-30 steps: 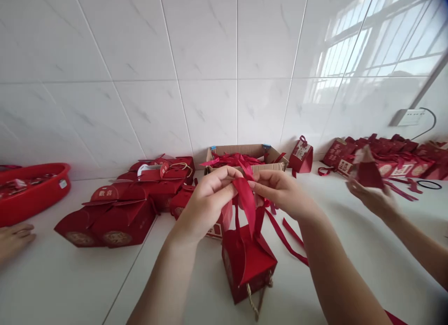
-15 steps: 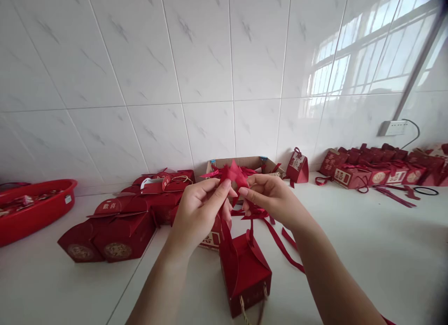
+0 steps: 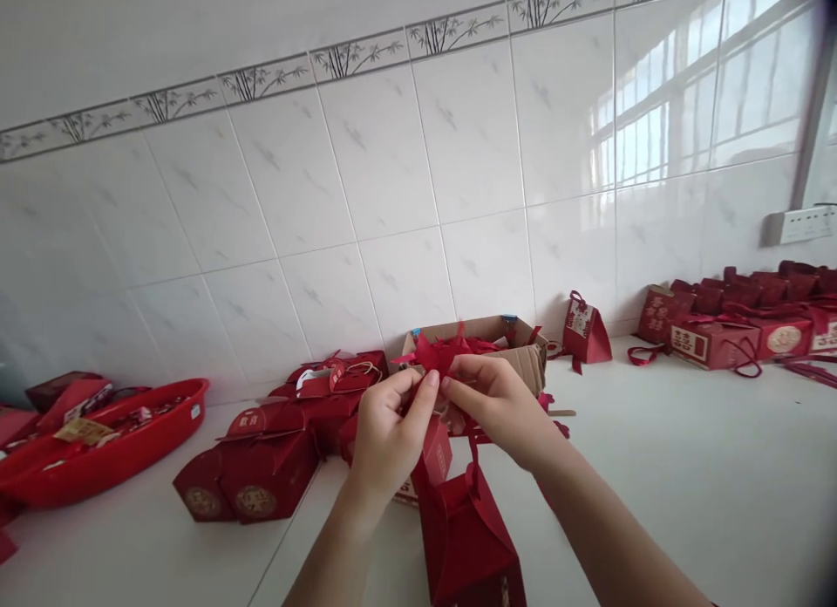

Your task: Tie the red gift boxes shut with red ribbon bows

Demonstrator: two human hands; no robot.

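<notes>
A red ribbon [image 3: 438, 352] is pinched between the thumb and fingers of my left hand [image 3: 392, 422]. My right hand [image 3: 493, 406] grips the same ribbon close by, with both thumb tips almost touching. Ribbon strands run down to a dark red gift box [image 3: 467, 537] standing on the counter below my hands. The box has a folded, curved top, and its lower end is cut off by the frame edge. My fingers hide part of the ribbon, so I cannot tell whether it is knotted.
Behind my hands stands a cardboard box [image 3: 536, 363] of red ribbons. Red gift boxes [image 3: 261, 467] cluster at left, beside a red plastic basin [image 3: 150, 437] of wrapped items. A small upright box [image 3: 585, 332] and rows of gift boxes [image 3: 719, 341] line the tiled wall at right.
My view has tilted up and shifted left, bringing the tile border and more of the basin into sight. Both hands keep hold of the ribbon, their thumbs now closer together.
</notes>
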